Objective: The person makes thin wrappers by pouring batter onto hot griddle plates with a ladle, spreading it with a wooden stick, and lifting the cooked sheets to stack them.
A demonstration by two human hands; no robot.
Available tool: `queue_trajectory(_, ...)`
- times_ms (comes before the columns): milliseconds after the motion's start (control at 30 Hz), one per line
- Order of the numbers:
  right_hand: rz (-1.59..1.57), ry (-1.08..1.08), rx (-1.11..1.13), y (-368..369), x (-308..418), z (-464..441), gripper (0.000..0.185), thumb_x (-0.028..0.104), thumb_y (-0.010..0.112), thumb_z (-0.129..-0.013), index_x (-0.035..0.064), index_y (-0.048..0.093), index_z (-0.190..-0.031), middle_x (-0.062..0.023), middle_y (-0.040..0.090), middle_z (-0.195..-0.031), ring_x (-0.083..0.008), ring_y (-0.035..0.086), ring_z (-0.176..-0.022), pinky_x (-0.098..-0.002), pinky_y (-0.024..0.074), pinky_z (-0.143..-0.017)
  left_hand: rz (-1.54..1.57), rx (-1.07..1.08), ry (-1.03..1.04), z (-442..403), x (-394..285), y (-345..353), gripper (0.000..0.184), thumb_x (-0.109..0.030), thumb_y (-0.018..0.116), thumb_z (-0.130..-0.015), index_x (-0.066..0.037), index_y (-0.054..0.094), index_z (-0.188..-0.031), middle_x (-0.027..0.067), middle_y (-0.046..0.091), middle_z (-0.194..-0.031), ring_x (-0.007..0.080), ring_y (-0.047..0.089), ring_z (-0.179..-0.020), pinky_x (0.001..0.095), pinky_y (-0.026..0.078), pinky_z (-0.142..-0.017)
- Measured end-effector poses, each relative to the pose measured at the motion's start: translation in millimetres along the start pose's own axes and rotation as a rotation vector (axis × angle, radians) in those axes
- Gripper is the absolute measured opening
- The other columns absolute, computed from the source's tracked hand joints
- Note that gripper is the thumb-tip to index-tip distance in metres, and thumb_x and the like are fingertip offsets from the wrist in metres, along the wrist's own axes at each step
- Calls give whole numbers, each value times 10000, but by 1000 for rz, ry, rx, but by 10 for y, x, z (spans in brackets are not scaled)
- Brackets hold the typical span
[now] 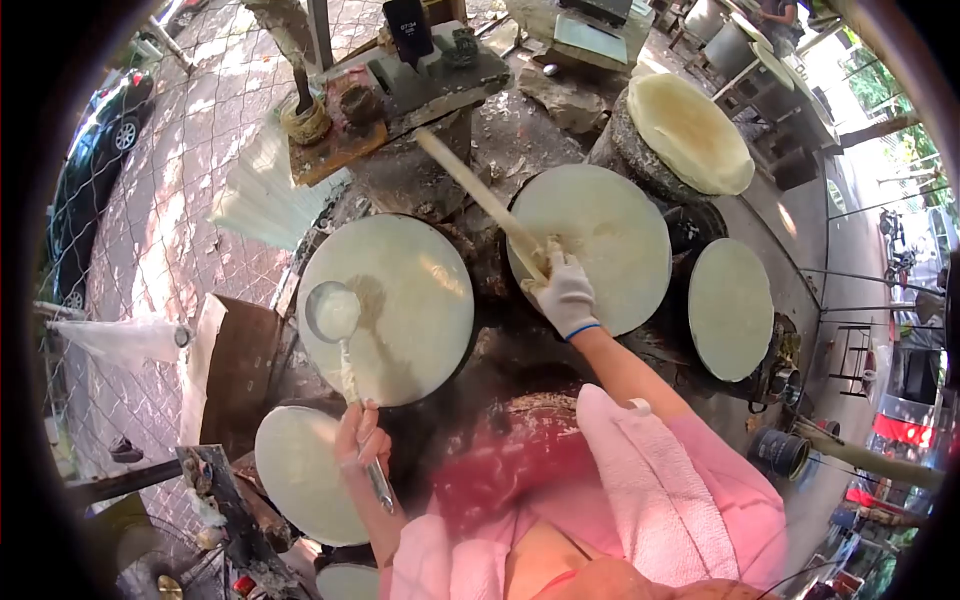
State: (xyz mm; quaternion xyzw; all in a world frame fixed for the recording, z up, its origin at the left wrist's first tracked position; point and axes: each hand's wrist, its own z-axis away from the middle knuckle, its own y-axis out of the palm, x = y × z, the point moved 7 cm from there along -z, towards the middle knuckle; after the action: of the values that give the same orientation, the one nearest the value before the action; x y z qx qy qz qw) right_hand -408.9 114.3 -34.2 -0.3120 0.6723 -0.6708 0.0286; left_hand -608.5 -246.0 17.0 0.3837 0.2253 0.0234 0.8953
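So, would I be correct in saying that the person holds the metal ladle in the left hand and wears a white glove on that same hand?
Not quite: the white glove is on the right hand, as the head view shows. The left hand is bare, and it does hold the metal ladle.

Across the middle of the frame, I worked over a dark, sooty stove top (490, 275), which bore two large round pale sheets side by side: the left sheet (425, 285) and the right sheet (622, 225). Smaller pale rounds sat at centre right (731, 310) and lower left (300, 470). Toward the upper left, my grey slab (425, 95) carried a phone (408, 35), standing up, and a dark green clump (462, 48). At upper right, a blackened drum (632, 150) held a pale stack of thin rounds (690, 130).
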Motion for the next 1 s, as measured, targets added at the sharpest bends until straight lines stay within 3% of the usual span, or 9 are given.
queue_trajectory(233, 244, -67, -38, 336, -205, -72, 494, 180, 614, -844, 147, 519, -1328, -113, 663, -839, -331, 659, -772, -452, 549, -687, -112, 60, -15, -103, -27, -31, 330, -260, 381, -1063, 32, 515, -1137, -44, 442, -647, 50, 333, -312, 232, 271, -358)
queue_trajectory(367, 54, -93, -241, -644, -340, -345, 352, 137, 590, -839, 158, 634, -1187, -149, 691, -881, -347, 662, -794, -447, 531, -723, -103, 85, -30, -147, -41, -92, 312, -258, 448, -1038, 31, 539, -1109, -28, 445, -637, 64, 313, -312, 227, 258, -338)
queue_trajectory(533, 112, -77, -159, -1711, -634, -985, 363, 150, 655, -823, 201, 658, -1182, -139, 693, -996, -316, 676, -906, -414, 529, -763, -145, -2, -43, -158, 18, -70, 294, -252, 480, -1025, 27, 553, -1085, -23, 435, -613, 74, 300, -313, 232, 231, -336)
queue_trajectory(700, 95, -176, -107, -2884, -808, -2033, 447, 159, 713, -772, 35, 638, -1196, -148, 704, -926, -192, 662, -782, -333, 516, -728, -168, -5, -12, -131, 180, 35, 273, -248, 498, -1011, 15, 562, -1045, -35, 408, -600, 64, 279, -314, 229, 223, -343)
queue_trajectory(733, 23, -91, -57, -3151, -896, -2257, 458, 139, 713, -753, 4, 639, -1184, -123, 703, -900, -167, 647, -774, -315, 512, -715, -170, -39, -1, -106, 227, 61, 274, -251, 498, -1011, 14, 563, -1037, -37, 402, -599, 62, 276, -314, 226, 223, -342)
queue_trajectory(767, 140, -237, -172, -3456, -975, -2493, 434, 102, 693, -760, 11, 647, -1182, -67, 696, -909, -126, 622, -779, -280, 507, -703, -174, -73, 12, -71, 275, 95, 274, -253, 498, -1011, 13, 564, -1030, -39, 395, -598, 60, 273, -314, 223, 223, -341)
queue_trajectory(867, -528, 37, -153, -3948, -1759, -2967, 411, 5, 647, -774, -18, 635, -1184, -57, 683, -964, -122, 622, -783, -267, 508, -676, -187, -98, 62, 18, 510, 180, 274, -260, 482, -1020, 1, 566, -1010, -46, 378, -598, 51, 274, -314, 210, 232, -334)
queue_trajectory(933, -684, 111, -345, -4073, -2660, -3296, 376, -10, 659, -757, -50, 647, -1131, -80, 683, -938, -155, 635, -737, -289, 518, -644, -191, -104, 105, 116, 706, 329, 273, -260, 469, -1027, -3, 562, -1010, -46, 382, -603, 50, 277, -312, 208, 237, -330)
queue_trajectory(1000, -491, 342, -553, -4054, -3261, -3258, 309, -8, 679, -743, -65, 675, -1047, -99, 683, -885, -190, 648, -696, -318, 532, -610, -85, -105, 157, 212, 1002, 404, 302, -268, 434, -1043, 14, 541, -1032, -39, 394, -620, 51, 282, -310, 207, 230, -315)
